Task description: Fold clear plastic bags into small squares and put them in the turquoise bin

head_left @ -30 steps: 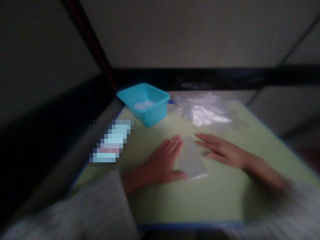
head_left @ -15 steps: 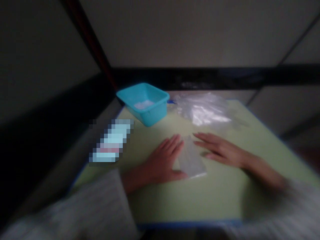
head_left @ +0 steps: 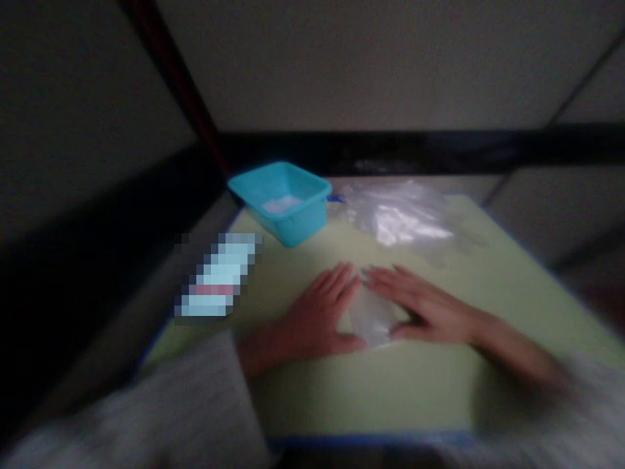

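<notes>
On my feed, the left hand (head_left: 319, 320) at nine o'clock and right hand (head_left: 420, 305) at three lie splayed, gripping nothing, over the edges of one clear packet (head_left: 372, 319). It's flat on the table (head_left: 371, 398); what's left I can't tell. One turquoise tub (head_left: 306, 225) sits at eleven, one plastic heap (head_left: 398, 218) at twelve.

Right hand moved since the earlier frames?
Yes. Judged against the unmoved blue bin, the right hand has shifted left and slightly toward the wearer, its fingertips now closer to the left hand.
</notes>
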A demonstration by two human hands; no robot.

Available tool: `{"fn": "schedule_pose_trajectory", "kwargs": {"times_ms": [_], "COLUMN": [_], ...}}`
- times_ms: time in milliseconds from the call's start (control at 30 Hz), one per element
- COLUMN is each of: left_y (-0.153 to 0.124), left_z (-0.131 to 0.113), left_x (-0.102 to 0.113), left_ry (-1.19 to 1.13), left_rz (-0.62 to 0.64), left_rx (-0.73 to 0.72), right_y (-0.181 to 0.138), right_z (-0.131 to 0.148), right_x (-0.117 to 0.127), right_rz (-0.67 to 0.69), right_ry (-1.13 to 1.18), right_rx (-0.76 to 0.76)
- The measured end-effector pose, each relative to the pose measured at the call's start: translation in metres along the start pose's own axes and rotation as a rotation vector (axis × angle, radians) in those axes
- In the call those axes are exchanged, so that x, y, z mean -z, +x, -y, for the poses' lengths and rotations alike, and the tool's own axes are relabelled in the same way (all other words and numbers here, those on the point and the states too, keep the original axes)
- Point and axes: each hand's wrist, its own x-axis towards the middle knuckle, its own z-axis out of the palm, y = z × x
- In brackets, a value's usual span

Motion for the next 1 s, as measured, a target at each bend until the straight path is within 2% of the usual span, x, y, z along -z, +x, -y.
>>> {"fn": "schedule_pose_trajectory", "kwargs": {"times_ms": [433, 533, 633, 667, 733, 867, 1000], "left_y": [0.000, 0.000, 0.001, 0.001, 0.000, -0.003, -0.006], "left_z": [0.003, 0.004, 0.006, 0.006, 0.006, 0.003, 0.001], "left_x": [0.005, 0.007, 0.009, 0.010, 0.011, 0.010, 0.009], "left_ry": [-0.066, -0.137, -0.243, -0.266, -0.267, -0.167, -0.145], "left_rz": [0.051, -0.038, -0.260, -0.326, -0.368, -0.278, -0.268], "left_rx": [-0.006, -0.018, -0.038, -0.065, -0.174, -0.433, -0.506], "right_y": [0.000, -0.001, -0.003, -0.003, -0.004, -0.004, -0.007], "right_z": [0.000, 0.009, 0.022, 0.026, 0.031, 0.032, 0.031], "right_x": [0.006, 0.009, 0.013, 0.013, 0.014, 0.015, 0.013], "right_rz": [-0.020, -0.043, 0.007, 0.036, 0.083, 0.119, 0.086], "right_ry": [0.116, 0.160, 0.094, 0.065, 0.025, -0.012, -0.142], "right_rx": [0.046, 0.133, 0.177, 0.182, 0.189, 0.190, 0.200]}}
